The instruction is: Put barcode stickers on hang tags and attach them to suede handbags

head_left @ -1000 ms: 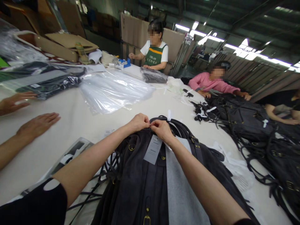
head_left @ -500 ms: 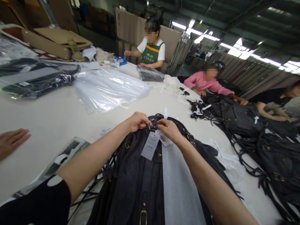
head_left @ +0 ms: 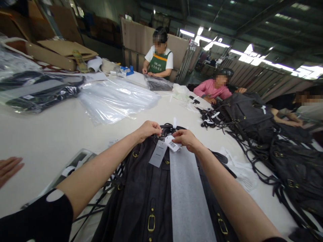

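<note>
A dark grey backpack (head_left: 137, 201) lies in front of me with its top facing away. My left hand (head_left: 149, 130) is closed in a pinch at the bag's top edge; what sits between its fingertips is too small to name. My right hand (head_left: 186, 138) pinches the edge of a white barcode tag (head_left: 172, 144) just to the right. Beside that tag, a grey hang tag (head_left: 158, 154) rests on the bag's front. A strip of pale tissue paper (head_left: 188, 191) runs down the bag below my right hand. White wrap (head_left: 175, 122) shows on the top handle.
Clear plastic bags (head_left: 118, 97) lie across the white table (head_left: 63, 131), beside black items in plastic (head_left: 42, 89). More dark backpacks (head_left: 290, 164) are piled at right, where co-workers handle them. Another person's hand (head_left: 10, 169) is at the left edge. A co-worker in a green apron (head_left: 159, 64) stands opposite.
My right hand has shifted right, away from my left, drawing the white tag up. Across the table, the pink-sleeved co-worker has raised a backpack. The green-aproned co-worker's hand has left the blue box.
</note>
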### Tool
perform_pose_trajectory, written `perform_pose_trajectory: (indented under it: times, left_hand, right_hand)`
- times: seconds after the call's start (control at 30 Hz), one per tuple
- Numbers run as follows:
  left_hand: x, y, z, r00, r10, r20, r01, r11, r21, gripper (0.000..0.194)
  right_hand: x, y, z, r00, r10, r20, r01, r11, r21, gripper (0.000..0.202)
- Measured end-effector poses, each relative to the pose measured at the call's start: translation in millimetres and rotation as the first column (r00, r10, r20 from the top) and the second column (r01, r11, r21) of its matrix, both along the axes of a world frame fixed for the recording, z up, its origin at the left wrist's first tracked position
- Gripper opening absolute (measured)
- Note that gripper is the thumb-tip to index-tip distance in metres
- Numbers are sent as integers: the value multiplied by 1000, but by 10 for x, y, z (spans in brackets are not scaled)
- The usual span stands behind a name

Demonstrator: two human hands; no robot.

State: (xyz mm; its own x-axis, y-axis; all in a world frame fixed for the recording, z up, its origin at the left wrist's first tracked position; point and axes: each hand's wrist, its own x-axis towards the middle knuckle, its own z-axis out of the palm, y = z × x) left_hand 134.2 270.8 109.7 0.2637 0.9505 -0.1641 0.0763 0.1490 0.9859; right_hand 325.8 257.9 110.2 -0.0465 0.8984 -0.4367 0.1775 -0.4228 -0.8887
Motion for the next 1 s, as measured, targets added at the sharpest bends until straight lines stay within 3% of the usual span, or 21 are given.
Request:
perform_pose_trajectory:
  times: [0.17,0.33,0.57,0.8,1.0]
  left_hand:
    - [16,-44,-30,991,91,97,-87,995,-47,18]
    - [-8,-146,15,986,103,128,-97,994,-54,19]
    - [68,-333,143,998,-16,60,21,997,-74,9]
    - [4,-341,177,982,74,171,-35,975,-221,10]
    - [-165,-677,175,944,105,312,10,938,-346,17]
  right_hand:
    - [-56,40,161,977,-46,-210,24,994,-106,11]
    - [-158,-142,142,935,-27,-354,-43,981,-188,11]
    - [-77,9,80,908,-98,-408,-10,967,-255,13]
    - [-238,-135,99,884,-131,-449,21,970,-242,13]
    - [-355,-357,141,876,-146,-459,60,979,-197,13]
